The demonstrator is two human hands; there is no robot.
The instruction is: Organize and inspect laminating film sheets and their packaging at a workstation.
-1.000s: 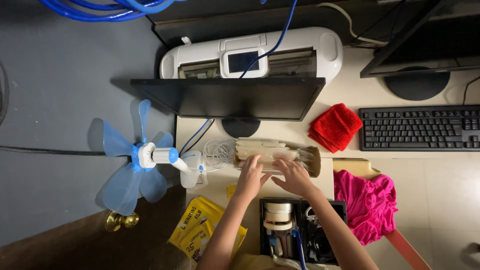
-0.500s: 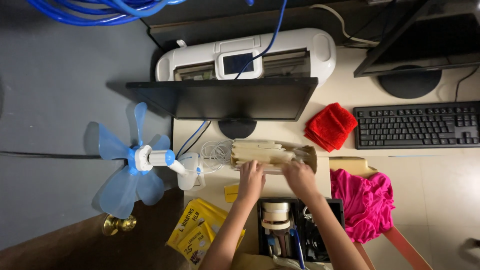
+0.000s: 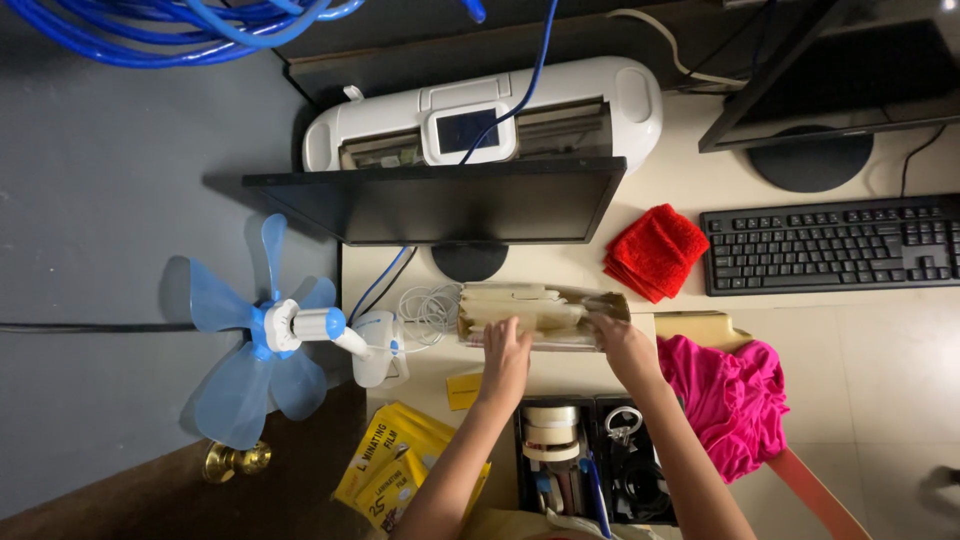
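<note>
A long cardboard box wrapped in clear film lies on the desk just below the monitor stand. My left hand rests its fingers on the box's near left part. My right hand grips the box's right end. Both forearms reach up from the bottom of the head view, over an open black drawer of tape rolls and cables.
A dark monitor and a white cutting machine stand behind. A blue clip fan sits left, a red cloth and keyboard right, a pink cloth near right, yellow film packs below.
Both hands have shifted slightly right along the box, and the right hand has closed on its right end. The camera view drifted a little.
</note>
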